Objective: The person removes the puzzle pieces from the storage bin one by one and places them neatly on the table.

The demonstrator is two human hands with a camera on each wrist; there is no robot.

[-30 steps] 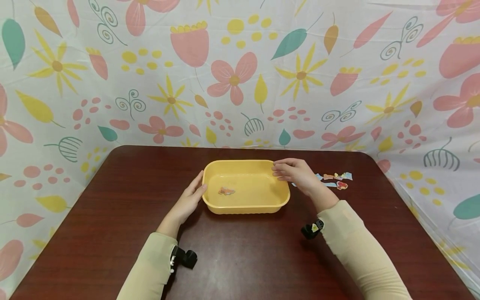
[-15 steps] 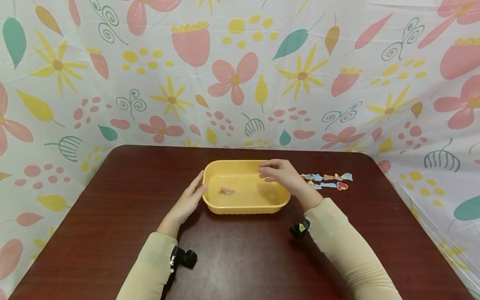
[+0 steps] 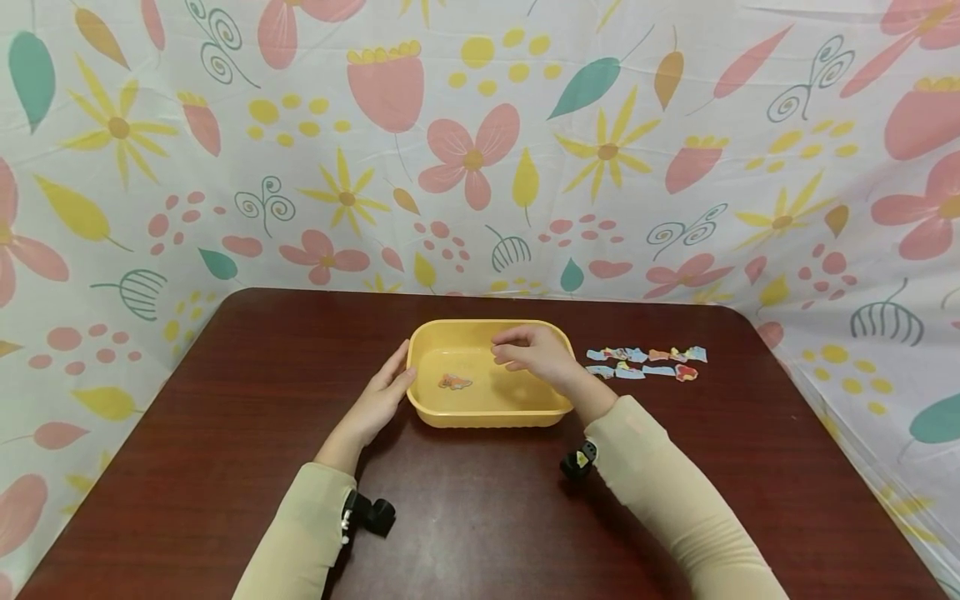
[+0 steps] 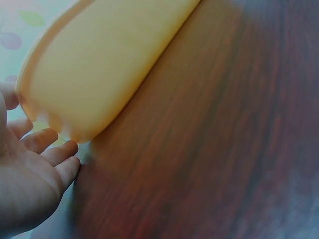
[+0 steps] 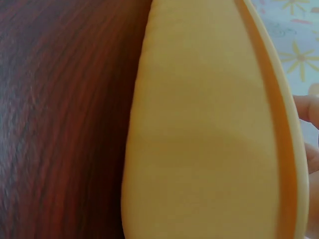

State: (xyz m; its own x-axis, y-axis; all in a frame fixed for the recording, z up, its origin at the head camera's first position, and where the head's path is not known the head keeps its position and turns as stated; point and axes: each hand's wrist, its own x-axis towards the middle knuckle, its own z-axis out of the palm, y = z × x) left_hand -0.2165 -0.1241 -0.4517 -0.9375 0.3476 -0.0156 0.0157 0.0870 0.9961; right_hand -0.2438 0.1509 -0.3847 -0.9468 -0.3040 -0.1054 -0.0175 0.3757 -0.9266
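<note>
A yellow plastic tub stands on the table, and one small orange puzzle-like piece lies on its floor toward the left. My left hand rests against the tub's left end. In the left wrist view its fingers are spread and relaxed beside the outer wall. My right hand hovers over the right half of the tub, fingers loosely bent, with nothing visible between them. In the right wrist view the tub's wall hides most of that hand; only some fingers show past the rim.
Right of the tub, several colourful flat pieces lie in two rows on the dark red-brown table. A flowered cloth hangs behind the table's back edge. Each wrist wears a small black camera.
My right hand has moved left from the tub's right rim to over its inside, uncovering more of the loose pieces. The left hand and the orange piece stay put.
</note>
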